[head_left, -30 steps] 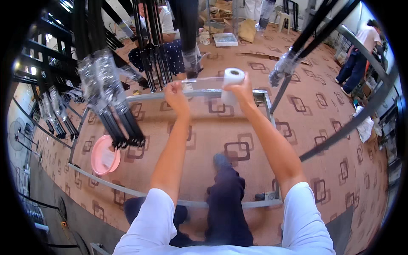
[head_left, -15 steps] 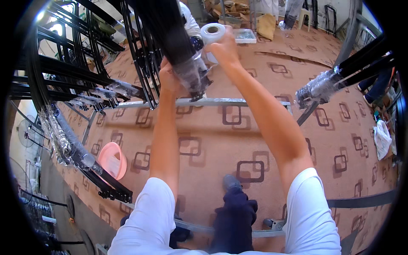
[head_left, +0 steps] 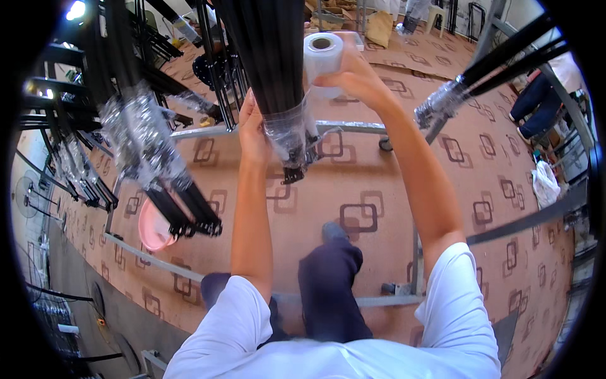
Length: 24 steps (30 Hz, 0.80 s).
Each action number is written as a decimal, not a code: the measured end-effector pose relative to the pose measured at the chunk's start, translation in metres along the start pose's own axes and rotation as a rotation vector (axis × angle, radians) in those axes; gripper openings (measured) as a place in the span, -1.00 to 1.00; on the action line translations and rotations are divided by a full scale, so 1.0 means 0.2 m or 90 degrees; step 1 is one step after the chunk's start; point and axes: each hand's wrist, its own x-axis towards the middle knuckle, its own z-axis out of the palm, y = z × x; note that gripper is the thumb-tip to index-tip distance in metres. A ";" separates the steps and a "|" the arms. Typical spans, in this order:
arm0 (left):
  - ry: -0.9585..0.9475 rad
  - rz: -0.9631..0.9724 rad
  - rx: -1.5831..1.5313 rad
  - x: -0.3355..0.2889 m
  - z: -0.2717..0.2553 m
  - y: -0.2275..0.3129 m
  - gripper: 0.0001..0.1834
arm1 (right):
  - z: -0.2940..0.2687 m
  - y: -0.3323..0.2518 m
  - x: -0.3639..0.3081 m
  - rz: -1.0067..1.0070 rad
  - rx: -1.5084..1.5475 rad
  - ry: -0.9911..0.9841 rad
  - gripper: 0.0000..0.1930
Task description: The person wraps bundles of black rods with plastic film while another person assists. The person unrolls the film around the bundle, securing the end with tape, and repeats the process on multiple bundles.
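Note:
A bundle of long black rods [head_left: 271, 57] hangs in front of me, its lower end wrapped in clear plastic film [head_left: 290, 136]. My left hand [head_left: 252, 129] presses flat against the left side of that wrapped end. My right hand [head_left: 353, 79] grips a white roll of stretch film [head_left: 323, 54] just right of the bundle, at about the height of the wrap's top. A strip of film runs from the roll to the bundle.
Other film-wrapped rod bundles hang at the left [head_left: 148, 158] and upper right [head_left: 445, 104]. A grey metal frame [head_left: 353, 127] lies on the patterned brown floor. A pink bowl [head_left: 153, 226] sits at lower left. Another person [head_left: 536, 101] stands at the far right.
The view has closed in on the bundle. My right hand carried the roll around to the bundle's right side, while my left hand stayed on the wrapped end.

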 end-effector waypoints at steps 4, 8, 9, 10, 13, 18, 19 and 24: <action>0.018 -0.054 -0.018 -0.21 0.22 0.27 -0.81 | 0.06 -0.31 -0.12 -0.001 0.099 -0.046 -0.34; 0.045 -0.091 0.004 -0.25 0.22 0.38 -0.89 | 0.19 -0.35 -0.17 0.047 0.313 -0.084 -0.39; 0.051 -0.110 -0.002 -0.25 0.22 0.39 -0.88 | 0.21 -0.26 -0.17 0.094 0.379 -0.103 -0.39; 0.057 -0.107 -0.025 -0.25 0.24 0.40 -0.86 | 0.23 -0.24 -0.17 0.110 0.448 -0.107 -0.39; 0.116 -0.134 -0.018 -0.26 0.20 0.43 -0.84 | 0.34 -0.28 -0.19 0.110 0.678 -0.103 -0.37; 0.133 -0.197 0.138 -0.25 0.17 0.56 -0.79 | 0.39 -0.29 -0.18 0.092 0.731 -0.142 -0.65; 0.124 -0.177 0.264 -0.24 0.19 0.60 -0.76 | 0.41 -0.27 -0.17 0.109 0.761 -0.137 -0.66; 0.207 0.073 0.779 -0.23 0.22 0.63 -0.65 | 0.48 -0.17 -0.14 0.163 0.859 -0.147 -0.56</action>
